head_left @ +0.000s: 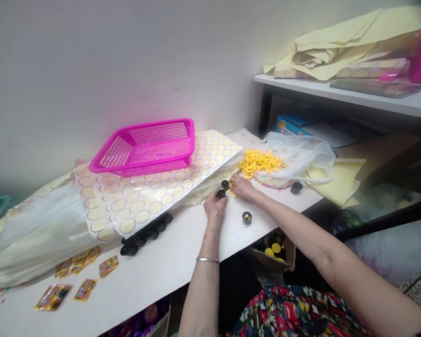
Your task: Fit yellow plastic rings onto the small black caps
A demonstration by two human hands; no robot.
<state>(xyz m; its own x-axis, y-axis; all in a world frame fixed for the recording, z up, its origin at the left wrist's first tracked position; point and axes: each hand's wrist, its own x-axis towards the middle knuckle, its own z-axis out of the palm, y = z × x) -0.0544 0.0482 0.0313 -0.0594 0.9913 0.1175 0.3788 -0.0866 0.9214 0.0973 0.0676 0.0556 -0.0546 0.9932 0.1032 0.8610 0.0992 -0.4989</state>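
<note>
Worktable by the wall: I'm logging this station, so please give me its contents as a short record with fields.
left hand: fingers on a small black cup
right hand: at small yellow pieces, near another black cup
yellow rings: piled beside a translucent bag
pink basket: on sheets with printed circles
row of black cups: along the sheets' near edge
colorful packets: several, on the table, lower left

Head-worn view looks forward and down over both hands (pixel 229 195).
</note>
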